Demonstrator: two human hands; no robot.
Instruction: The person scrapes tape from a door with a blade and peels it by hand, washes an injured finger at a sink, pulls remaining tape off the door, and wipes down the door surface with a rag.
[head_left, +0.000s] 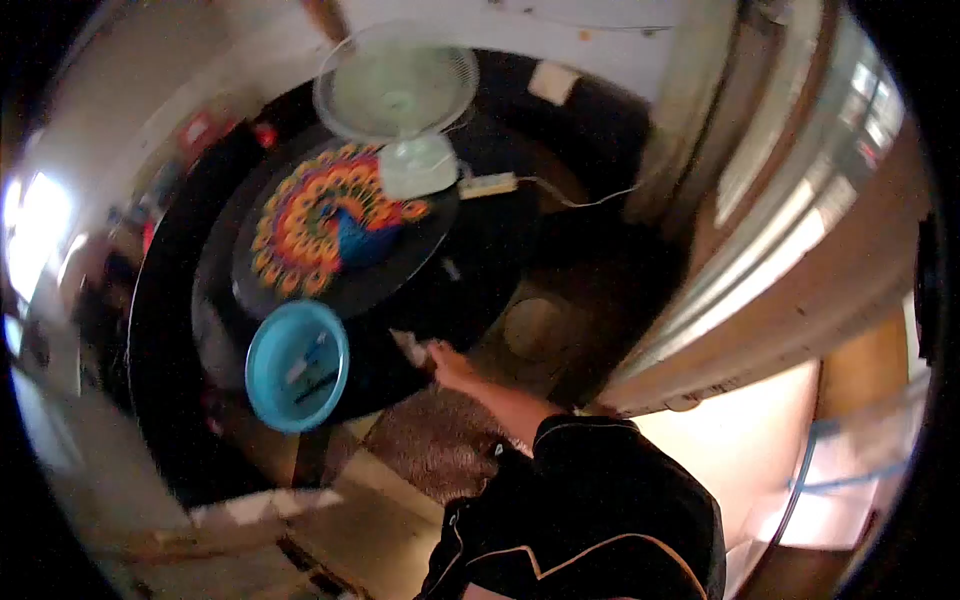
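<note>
My right hand [448,366] reaches out to the left from a black sleeve, over the near edge of a dark surface. Its fingers are closed around a small whitish piece [409,346], blurred, perhaps cloth or paper. To the left of that hand is a light-blue plastic basin [257,373] with a few small items in it, too blurred to name. Beyond the hand lies a dark round top [290,180] with a bright peacock design [365,242]. My left hand is out of view.
A pale green electric fan [418,165] stands at the back of the round top. A white power strip [488,186] with a cord lies beside it. A brown shaggy mat [430,440] is on the floor. Curtains [770,250] hang at the right.
</note>
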